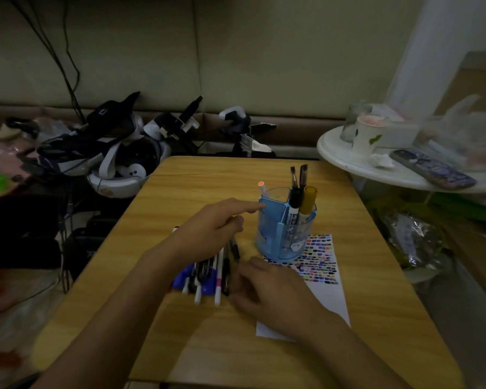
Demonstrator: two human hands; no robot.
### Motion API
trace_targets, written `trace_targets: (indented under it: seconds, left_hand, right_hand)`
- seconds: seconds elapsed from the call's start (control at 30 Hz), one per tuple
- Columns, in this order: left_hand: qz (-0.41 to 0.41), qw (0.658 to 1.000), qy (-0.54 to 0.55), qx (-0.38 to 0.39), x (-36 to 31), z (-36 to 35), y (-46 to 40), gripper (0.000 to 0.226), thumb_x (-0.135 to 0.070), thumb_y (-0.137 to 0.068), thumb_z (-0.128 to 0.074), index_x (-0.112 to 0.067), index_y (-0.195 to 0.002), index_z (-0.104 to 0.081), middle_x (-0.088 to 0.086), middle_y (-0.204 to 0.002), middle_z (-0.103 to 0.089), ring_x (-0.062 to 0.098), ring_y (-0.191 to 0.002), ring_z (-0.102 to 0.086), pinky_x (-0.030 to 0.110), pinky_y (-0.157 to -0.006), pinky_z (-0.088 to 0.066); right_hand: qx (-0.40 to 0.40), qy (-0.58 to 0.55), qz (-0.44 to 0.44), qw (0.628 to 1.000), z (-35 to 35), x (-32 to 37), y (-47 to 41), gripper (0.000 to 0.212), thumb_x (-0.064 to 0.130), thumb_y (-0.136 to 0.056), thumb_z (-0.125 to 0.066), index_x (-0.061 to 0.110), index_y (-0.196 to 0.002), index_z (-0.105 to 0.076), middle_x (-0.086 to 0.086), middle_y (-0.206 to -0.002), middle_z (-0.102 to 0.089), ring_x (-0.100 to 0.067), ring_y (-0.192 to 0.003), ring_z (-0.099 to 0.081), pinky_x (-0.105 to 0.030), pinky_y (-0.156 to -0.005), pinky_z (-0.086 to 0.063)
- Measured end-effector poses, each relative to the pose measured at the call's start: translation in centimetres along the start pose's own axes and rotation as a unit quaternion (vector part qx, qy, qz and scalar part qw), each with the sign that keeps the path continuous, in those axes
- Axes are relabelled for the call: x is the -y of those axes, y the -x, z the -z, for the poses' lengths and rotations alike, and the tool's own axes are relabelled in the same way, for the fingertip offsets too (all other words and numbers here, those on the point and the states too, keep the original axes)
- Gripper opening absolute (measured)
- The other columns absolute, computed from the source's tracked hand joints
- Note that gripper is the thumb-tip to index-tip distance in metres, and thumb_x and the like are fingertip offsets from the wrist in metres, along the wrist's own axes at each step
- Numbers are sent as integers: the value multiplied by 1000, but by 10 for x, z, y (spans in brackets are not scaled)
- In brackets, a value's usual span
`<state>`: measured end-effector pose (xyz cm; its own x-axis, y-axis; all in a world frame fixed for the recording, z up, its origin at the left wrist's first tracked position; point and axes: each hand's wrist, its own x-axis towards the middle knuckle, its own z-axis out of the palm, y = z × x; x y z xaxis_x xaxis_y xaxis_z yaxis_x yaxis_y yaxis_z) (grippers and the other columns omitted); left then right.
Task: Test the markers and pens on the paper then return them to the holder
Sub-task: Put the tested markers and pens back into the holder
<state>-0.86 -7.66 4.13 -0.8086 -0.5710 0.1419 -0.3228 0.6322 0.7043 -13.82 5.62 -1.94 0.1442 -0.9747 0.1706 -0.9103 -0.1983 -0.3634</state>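
Dim room, wooden counter (236, 346) seen from above. Left hand (208, 228) over the pile of pens (211, 273), index finger stretched out, tip touching the left rim of the blue holder (281, 234); other fingers loosely curled, nothing visibly gripped. Right hand (270, 287) low on the counter just right of the pens, palm down, fingers relaxed and slightly bent, resting partly on the paper (328, 301); fingertips near the rightmost pens, grip on any of them unclear because of blur.

Pens lying side by side near the counter centre, white and black barrels, one with a pink band, on top of a blue object (180, 279) that cannot be identified. Holder translucent blue, divided into compartments, upright, standing on the upper end of the paper. In the holder: white marker with orange tip (261, 188) in the left rear compartment; black-capped whiteboard marker (294, 203), yellow-capped marker (309, 202) and two dark pens (299, 175) on the right side. Paper white, top part covered in rows of small multicoloured test strokes (320, 256).

Round white side table (337, 155) at right with a paper cup (368, 133) and a phone (432, 172). Tangle of headsets and cables (118, 147) at back left.
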Motion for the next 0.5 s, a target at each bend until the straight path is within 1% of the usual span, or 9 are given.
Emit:
trace_targets:
  seconds: [0.07, 0.1, 0.13, 0.2, 0.27, 0.3, 0.4, 0.47, 0.5]
  left_hand:
    - [0, 1000, -3, 0, 0, 0, 0, 48, -9, -104, -41, -38, -141, -50, -13, -134, -54, 3, -103, -61, 25, -90, -50]
    - [1, 1000, -6, 0, 0, 0, 0, 48, -9, -104, -41, -38, -141, -50, -13, -134, -54, 3, -103, -61, 24, -90, -49]
    - [0, 1000, -9, 0, 0, -1, 0, 48, -9, -104, -41, -38, -142, -49, -13, -134, -54, 3, -103, -61, 24, -91, -49]
    - [-5, 1000, -15, 0, 1, -1, -1, 50, -9, -103, -42, -40, -141, -49, -12, -133, -54, 6, -104, -60, 29, -92, -50]
    - [-11, 1000, -19, 6, 1, -1, -1, 50, -8, -103, -42, -41, -140, -50, -9, -130, -56, 8, -103, -60, 32, -91, -51]
    - [-13, 1000, -22, 9, 2, -1, -1, 50, -8, -103, -41, -41, -139, -50, -8, -128, -56, 7, -103, -61, 31, -90, -51]
    - [-20, 999, -32, 5, 2, 0, -2, 47, -9, -103, -42, -37, -139, -52, -8, -128, -56, 4, -102, -60, 21, -86, -49]
    - [-18, 1000, -22, 2, 2, 0, -2, 46, -10, -103, -42, -36, -140, -52, -10, -131, -55, 2, -103, -59, 16, -85, -47]
    - [-16, 1000, -17, 1, 3, 0, -2, 46, -10, -103, -43, -36, -140, -51, -11, -131, -55, 2, -104, -58, 17, -87, -47]
  right_hand:
    - [0, -1, -4, 1000, -1, 0, 0, 15, 43, -92, -53, 30, -99, -54, 8, -91, -58, -11, -78, -55, -32, -62, -42]
    - [0, 0, -7, 1000, -2, -1, 0, 15, 40, -91, -52, 29, -102, -55, 7, -89, -60, -13, -77, -56, -34, -61, -43]
    - [3, 2, -10, 1000, -2, -1, 0, 19, 38, -90, -51, 29, -106, -56, 6, -87, -61, -14, -75, -57, -35, -60, -42]
    - [3, -2, -12, 1000, -2, -2, 0, 27, 39, -88, -48, 32, -112, -59, 6, -86, -63, -13, -74, -58, -32, -57, -37]
    - [-10, -21, -12, 1000, 0, -2, -1, 28, 40, -87, -44, 35, -106, -64, 8, -87, -65, -9, -73, -58, -27, -55, -34]
    - [-19, -28, -16, 999, 1, -2, -1, 28, 41, -88, -43, 35, -102, -67, 8, -87, -66, -8, -74, -58, -25, -55, -36]
    - [-51, -63, -41, 996, 7, -1, -1, 36, 51, -85, -39, 31, -92, -67, 9, -81, -67, -7, -74, -59, -29, -60, -46]
    - [-68, -109, -61, 990, 13, -3, 0, 35, 54, -85, -42, 31, -92, -67, 12, -79, -67, -5, -76, -62, -29, -62, -50]
    - [-70, -130, -65, 987, 16, -5, 1, 28, 51, -87, -47, 32, -93, -67, 13, -79, -67, -5, -77, -63, -27, -63, -51]
